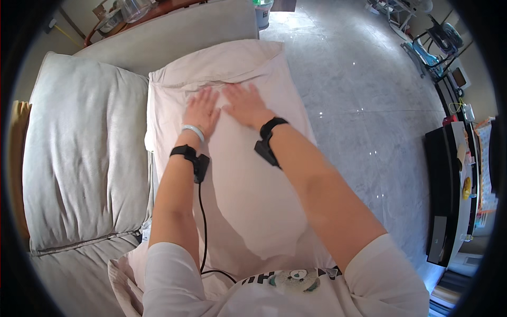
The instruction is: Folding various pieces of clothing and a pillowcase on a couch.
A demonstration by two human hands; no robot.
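Observation:
A pale pink fabric cover (245,186) lies over the sofa seat before me, with a folded flap across its far end. My left hand (201,109) rests palm down on the fabric just below the flap's edge, fingers apart. Beside it, my right hand (246,104) is also flat on the cloth, its fingers spread and slightly blurred. Neither hand grips anything. A pale bangle (194,131) circles my left wrist, and black strapped devices sit on both forearms; a black cable hangs from the left one.
A grey sofa back cushion (87,150) stands at the left, and the sofa's armrest (178,35) runs behind the pink cover. Shiny grey floor tiles (356,111) lie to the right. Farther right stands a black low cabinet (441,190). A bucket (263,14) is beyond the armrest.

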